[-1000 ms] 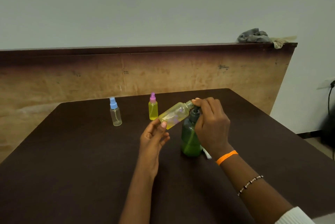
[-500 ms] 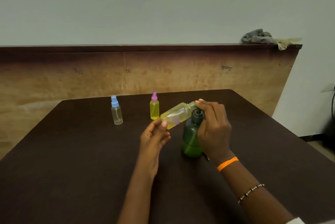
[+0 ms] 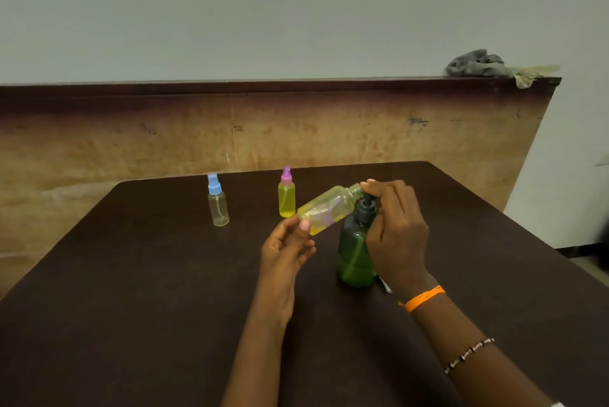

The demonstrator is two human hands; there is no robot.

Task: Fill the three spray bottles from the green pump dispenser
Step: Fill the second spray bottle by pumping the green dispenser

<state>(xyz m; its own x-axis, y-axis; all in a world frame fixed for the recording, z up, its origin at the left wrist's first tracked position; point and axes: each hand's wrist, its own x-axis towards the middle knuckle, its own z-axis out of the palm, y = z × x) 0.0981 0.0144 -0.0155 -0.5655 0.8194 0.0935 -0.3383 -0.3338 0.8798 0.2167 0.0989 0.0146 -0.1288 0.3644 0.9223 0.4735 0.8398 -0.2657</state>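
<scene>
Little has changed since a second ago: left hand still pinches the uncapped spray bottle tilted at the nozzle, right hand still gripping the green pump dispenser head, so filling continues.

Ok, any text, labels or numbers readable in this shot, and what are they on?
None can be read.
Tilted spray bottle in the left hand: purple print, too blurred to read.
Wooden panel behind the table: dark marks, too small to read.
Green pump dispenser: no label visible.
</scene>
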